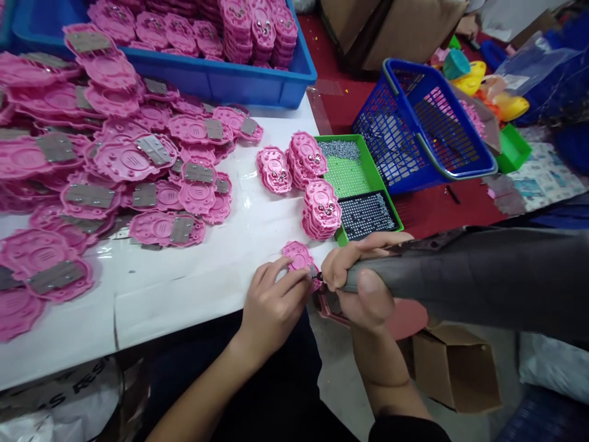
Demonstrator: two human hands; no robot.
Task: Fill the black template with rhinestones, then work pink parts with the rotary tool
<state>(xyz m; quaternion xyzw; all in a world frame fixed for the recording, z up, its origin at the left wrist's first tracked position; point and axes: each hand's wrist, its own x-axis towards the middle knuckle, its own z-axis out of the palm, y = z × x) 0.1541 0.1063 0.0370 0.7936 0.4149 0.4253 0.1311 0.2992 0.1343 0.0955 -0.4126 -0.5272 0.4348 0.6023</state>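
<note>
At the table's front edge my left hand (273,307) presses a pink plastic cover (299,254) against the white surface, its fingers curled over it. My right hand (361,285) is wrapped around a thick dark power screwdriver (414,273), which lies nearly level. The screwdriver's bit (318,277) meets the near right end of the cover, just beside my left fingertips. Whether a screw sits under the bit is hidden. Beyond my hands, short stacks of pink covers with shiny metal parts (321,209) stand next to a green tray (368,156) of small screws.
A heap of pink covers with metal plates (156,150) spreads over the left of the table. Behind it a blue bin (257,86) holds more stacked covers. A blue basket (391,132) stands at the right; an open cardboard box (453,368) lies below on the floor.
</note>
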